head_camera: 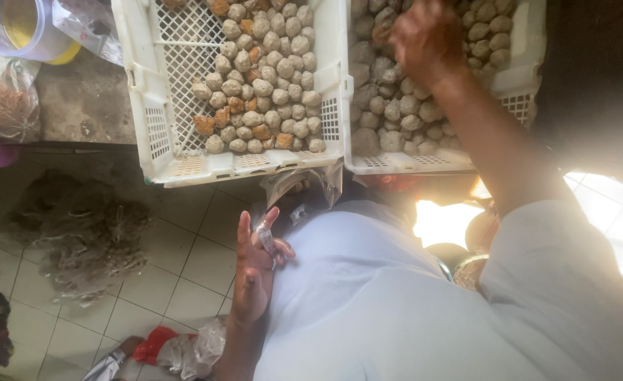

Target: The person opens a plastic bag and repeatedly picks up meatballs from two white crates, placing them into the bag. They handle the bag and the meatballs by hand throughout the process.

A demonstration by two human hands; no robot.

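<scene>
Meatballs (pixel 396 106) in right crate (pixel 523 106): your right hand (pixel 428 35) reaches in, grip unclear; left hand (pixel 255 264) pinches small plastic bag (pixel 266 236)

The clear plastic bag (pixel 267 236) is a small, crumpled, see-through scrap, pinched upright between the thumb and fingers of the left hand (pixel 255 271), well below the right-hand crate (pixel 530 42) and to its left. The meatballs (pixel 396 106) are round, greyish-brown and rough-skinned, heaped loosely inside that white perforated crate. The right hand (pixel 428 35) rests on top of the heap near the crate's middle, fingers curled down among them.
</scene>
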